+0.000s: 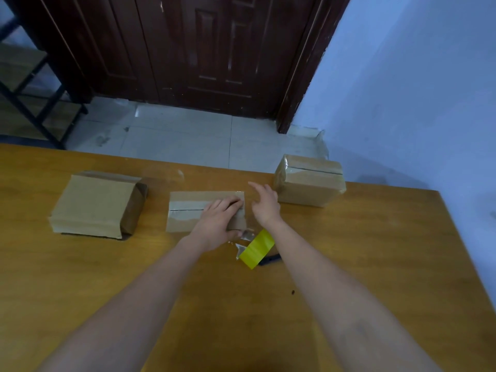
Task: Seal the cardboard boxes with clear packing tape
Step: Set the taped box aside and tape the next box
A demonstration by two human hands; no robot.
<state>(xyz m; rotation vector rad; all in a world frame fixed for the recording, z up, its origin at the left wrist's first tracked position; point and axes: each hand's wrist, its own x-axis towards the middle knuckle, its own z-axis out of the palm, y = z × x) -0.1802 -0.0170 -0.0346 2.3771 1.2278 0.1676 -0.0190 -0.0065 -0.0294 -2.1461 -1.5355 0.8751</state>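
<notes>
Three cardboard boxes stood on the wooden counter (349, 264). The middle box (188, 210) lay flat, and a strip of clear tape ran along its top seam. The left hand (218, 220) rested on the right end of this box, with the fingers bent over the top and the thumb at the near side, so it held the box at its corner. The right hand (264, 201) hovered just beside the same box, between it and the right box (311, 181); its fingers were spread and relaxed, and it held nothing.

The right box stood near the far edge of the counter and had shiny tape around it and over its seam. The left box (94, 205) lay well apart from the others, with one end flap open and dark inside.

Just in front of the middle box, between the two forearms, lay a yellow tape roll (256, 249) with a loose, crumpled end of clear tape beside it. A small dark tool (269, 260) lay next to the roll; I could not tell what it was.

Behind the counter there was a tiled floor (188, 135), a dark wooden door (188, 49) and a pale wall (416, 89).
</notes>
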